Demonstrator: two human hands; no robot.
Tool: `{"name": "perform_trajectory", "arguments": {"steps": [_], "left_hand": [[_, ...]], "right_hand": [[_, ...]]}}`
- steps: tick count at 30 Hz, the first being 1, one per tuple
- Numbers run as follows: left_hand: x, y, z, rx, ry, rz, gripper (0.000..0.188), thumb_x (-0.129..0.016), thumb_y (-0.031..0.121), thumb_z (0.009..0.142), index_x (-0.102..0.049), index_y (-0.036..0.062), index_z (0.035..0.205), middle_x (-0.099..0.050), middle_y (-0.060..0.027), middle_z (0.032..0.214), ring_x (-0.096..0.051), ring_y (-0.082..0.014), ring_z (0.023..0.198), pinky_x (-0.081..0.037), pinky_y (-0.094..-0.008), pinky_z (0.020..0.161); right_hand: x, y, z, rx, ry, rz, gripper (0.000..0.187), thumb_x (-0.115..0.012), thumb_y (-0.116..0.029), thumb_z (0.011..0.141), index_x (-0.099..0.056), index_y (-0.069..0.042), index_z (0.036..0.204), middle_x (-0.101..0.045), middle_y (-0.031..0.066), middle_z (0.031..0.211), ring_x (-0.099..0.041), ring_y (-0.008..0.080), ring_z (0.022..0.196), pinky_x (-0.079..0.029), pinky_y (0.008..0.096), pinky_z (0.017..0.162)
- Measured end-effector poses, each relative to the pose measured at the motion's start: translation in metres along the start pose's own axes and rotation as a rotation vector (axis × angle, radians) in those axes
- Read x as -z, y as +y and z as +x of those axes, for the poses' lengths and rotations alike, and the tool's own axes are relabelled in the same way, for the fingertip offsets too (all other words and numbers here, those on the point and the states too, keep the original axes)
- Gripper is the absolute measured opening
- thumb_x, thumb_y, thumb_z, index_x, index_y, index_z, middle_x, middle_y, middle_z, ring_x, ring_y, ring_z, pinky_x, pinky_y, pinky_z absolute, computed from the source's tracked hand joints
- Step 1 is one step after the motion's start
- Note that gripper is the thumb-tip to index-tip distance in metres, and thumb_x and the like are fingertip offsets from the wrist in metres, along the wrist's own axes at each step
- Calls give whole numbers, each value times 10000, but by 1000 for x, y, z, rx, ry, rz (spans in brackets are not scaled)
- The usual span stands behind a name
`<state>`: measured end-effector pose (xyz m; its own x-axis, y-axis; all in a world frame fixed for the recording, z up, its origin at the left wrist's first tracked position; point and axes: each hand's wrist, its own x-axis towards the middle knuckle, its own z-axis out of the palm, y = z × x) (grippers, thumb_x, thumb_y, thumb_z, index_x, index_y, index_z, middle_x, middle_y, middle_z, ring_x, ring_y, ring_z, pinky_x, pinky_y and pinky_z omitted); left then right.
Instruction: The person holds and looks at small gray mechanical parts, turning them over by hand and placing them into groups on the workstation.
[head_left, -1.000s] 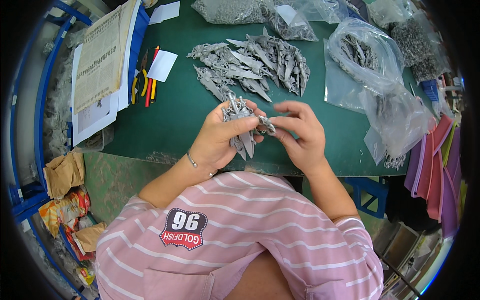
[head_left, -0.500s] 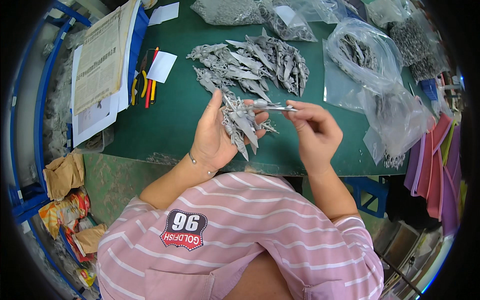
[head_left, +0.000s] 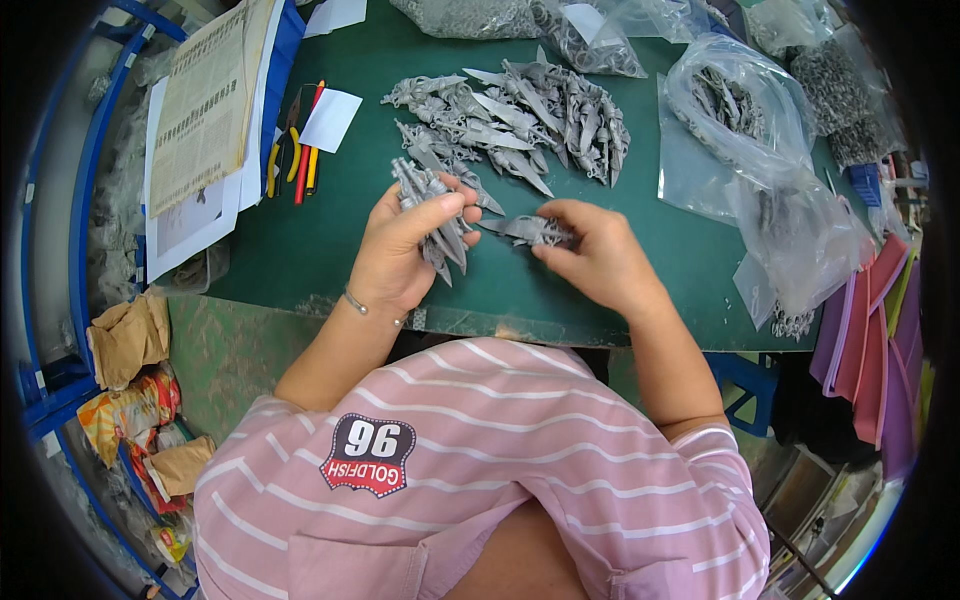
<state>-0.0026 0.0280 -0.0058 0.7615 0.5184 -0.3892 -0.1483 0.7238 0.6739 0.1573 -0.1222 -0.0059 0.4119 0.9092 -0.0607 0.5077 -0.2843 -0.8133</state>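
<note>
My left hand (head_left: 392,255) is closed around a bundle of grey knife-shaped metal pieces (head_left: 430,205), its thumb across them and their blades pointing toward me. To the right, close above the table, my right hand (head_left: 605,255) pinches a smaller clump of knife-shaped pieces (head_left: 532,231) by one end, with the tips pointing left. Whether this clump rests on the table I cannot tell. Beyond both hands lies a loose pile of the same grey pieces (head_left: 520,115), with blades, handles and small rings jumbled together.
Clear plastic bags (head_left: 735,110) with grey parts lie right on the green table (head_left: 330,220). More filled bags (head_left: 480,18) stand at the far edge. Pliers (head_left: 290,145), a red pen (head_left: 303,172) and white paper (head_left: 332,121) lie left, beside a blue tray (head_left: 281,70) with printed sheets.
My left hand has closed over its pieces and moved slightly left. My right hand has come down and left, from one piece held up to a clump near the table.
</note>
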Motion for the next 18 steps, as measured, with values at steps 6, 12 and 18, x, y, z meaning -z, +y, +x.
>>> {"name": "perform_trajectory", "arguments": {"steps": [6, 12, 18], "left_hand": [[-7, -16, 0, -109, -64, 414, 357, -709, -39, 689, -543, 13, 1000, -618, -94, 949, -614, -162, 851, -511, -283, 760], [-26, -24, -6, 23, -111, 359, 325, -697, -34, 699, -545, 9, 984, -606, -48, 887, -584, -95, 754, -485, -232, 635], [-20, -27, -4, -66, -106, 288, 326, -693, -33, 700, -542, 10, 985, -607, -43, 873, -579, -80, 738, -483, -217, 604]], "right_hand": [[9, -12, 4, -184, 99, 341, 254, -742, -212, 761, -626, 13, 745, -535, -10, 557, -458, 42, 526, -367, 206, 470], [1, -16, 7, -309, 56, 755, 219, -703, -215, 803, -627, -16, 754, -536, -13, 598, -474, 46, 551, -359, 194, 472], [-22, -4, -10, -29, 162, 663, 165, -710, -80, 768, -625, 2, 883, -575, 15, 787, -530, 65, 691, -435, 204, 575]]}}
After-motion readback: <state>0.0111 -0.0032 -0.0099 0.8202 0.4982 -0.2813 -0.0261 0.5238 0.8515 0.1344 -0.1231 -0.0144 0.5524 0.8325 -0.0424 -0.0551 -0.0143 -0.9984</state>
